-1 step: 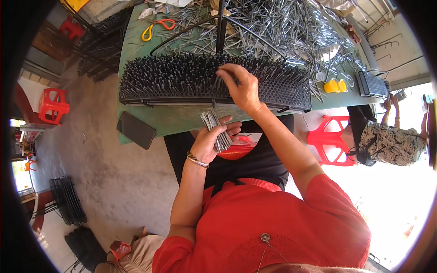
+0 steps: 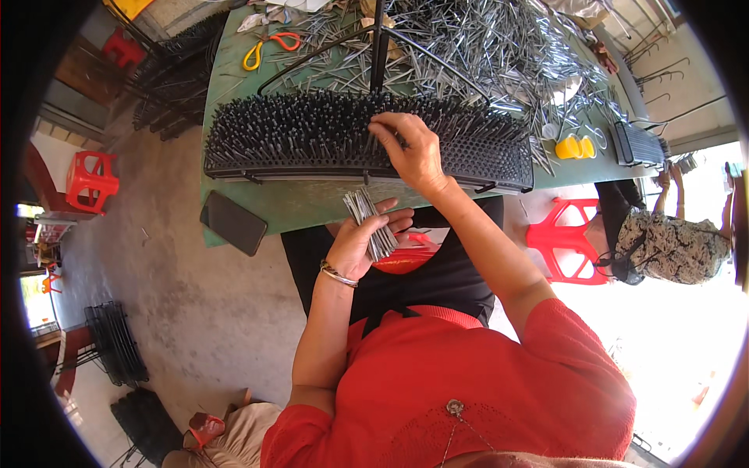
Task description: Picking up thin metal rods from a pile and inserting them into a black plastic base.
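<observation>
My left hand is closed around a bundle of thin silvery metal rods, held tilted just below the table's front edge. My right hand is over a long black perforated rack, thumb and forefinger pinched together. Whatever sits between those fingertips is too small to make out. Many thin dark rods stand upright in the rack's holes, packed densely on the left and along the back. Bare holes show along the front right, beneath and beside my right hand.
Loose metal rods lie heaped across the green table. Orange-and-yellow-handled scissors, a dark phone and yellow cups lie around the rack. A black frame rises behind it. Red stools stand nearby; another person is at right.
My right hand's fingers have shifted very slightly at the rack. The left hand and its bundle of metal rods stay in place.
</observation>
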`<state>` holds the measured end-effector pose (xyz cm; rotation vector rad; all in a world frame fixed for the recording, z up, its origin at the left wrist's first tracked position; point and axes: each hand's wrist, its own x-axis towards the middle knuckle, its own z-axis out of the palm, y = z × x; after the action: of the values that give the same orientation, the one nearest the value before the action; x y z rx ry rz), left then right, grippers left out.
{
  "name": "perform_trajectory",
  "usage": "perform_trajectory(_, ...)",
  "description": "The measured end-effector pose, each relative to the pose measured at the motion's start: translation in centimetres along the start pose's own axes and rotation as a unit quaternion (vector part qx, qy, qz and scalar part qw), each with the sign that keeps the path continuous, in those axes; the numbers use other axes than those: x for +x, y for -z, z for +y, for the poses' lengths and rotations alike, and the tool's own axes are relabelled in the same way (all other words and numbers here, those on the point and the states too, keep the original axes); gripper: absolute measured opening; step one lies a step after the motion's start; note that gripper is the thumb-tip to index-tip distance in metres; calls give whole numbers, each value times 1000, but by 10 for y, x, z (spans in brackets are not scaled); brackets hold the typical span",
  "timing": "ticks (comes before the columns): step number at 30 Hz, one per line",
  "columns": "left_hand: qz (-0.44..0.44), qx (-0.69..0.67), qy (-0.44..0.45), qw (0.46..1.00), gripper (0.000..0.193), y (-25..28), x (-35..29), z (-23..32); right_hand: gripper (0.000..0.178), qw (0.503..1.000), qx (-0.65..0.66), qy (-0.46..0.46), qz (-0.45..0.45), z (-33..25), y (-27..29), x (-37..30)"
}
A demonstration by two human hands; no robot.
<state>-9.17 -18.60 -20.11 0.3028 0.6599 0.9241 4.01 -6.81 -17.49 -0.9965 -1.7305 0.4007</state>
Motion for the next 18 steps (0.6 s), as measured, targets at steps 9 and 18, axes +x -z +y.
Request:
perform_trajectory(9,-21,14,-20,999,39,0,-5,6,21,978,-77,189,-51,-8,6,2)
perform_trajectory(18,-26,10,-17,999,39,0,-5,3,31,975,-83,180,-101,-5,8,2)
